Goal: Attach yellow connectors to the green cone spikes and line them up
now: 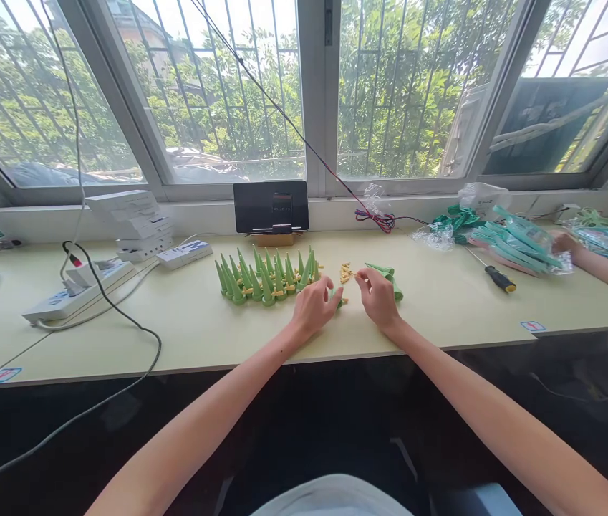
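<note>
My left hand rests on the pale table, its fingers curled around a green cone piece. My right hand sits just to the right, fingertips pinched near a small yellow part; what it pinches is too small to name. A cluster of several upright green cones with yellow fittings stands left of both hands. A small heap of yellow parts lies behind the hands, and loose green cones lie behind my right hand.
A dark phone on a stand leans at the sill. A power strip with cables lies at left. A screwdriver and bagged green parts lie at right, where another person's hand reaches.
</note>
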`<state>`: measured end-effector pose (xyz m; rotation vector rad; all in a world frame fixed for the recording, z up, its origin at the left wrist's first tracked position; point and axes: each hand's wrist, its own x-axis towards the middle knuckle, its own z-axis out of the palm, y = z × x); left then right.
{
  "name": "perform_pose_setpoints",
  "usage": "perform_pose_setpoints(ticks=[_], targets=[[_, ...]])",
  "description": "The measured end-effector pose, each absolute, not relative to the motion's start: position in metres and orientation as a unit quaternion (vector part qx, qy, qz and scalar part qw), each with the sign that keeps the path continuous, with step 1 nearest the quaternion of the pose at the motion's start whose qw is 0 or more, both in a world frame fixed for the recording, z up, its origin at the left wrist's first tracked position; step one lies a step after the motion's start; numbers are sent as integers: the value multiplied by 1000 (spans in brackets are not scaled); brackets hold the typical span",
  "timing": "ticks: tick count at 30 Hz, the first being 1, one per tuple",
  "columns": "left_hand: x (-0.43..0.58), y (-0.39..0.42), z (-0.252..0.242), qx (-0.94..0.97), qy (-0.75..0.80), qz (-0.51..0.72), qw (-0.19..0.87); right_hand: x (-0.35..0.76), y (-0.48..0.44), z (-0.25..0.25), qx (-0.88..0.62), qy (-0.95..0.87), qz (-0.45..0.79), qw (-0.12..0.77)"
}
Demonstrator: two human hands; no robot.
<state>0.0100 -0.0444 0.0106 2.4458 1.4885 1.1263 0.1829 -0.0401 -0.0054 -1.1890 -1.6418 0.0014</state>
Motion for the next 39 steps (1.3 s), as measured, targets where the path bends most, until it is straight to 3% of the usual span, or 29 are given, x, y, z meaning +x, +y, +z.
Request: perform_pose_setpoints(ticks=[13,39], targets=[[11,-49,9,852,458,255,1,184,-50,-5,-551,-748,52,367],[9,-44,6,872,388,294,51,196,-61,-6,-547,-686,107,467]])
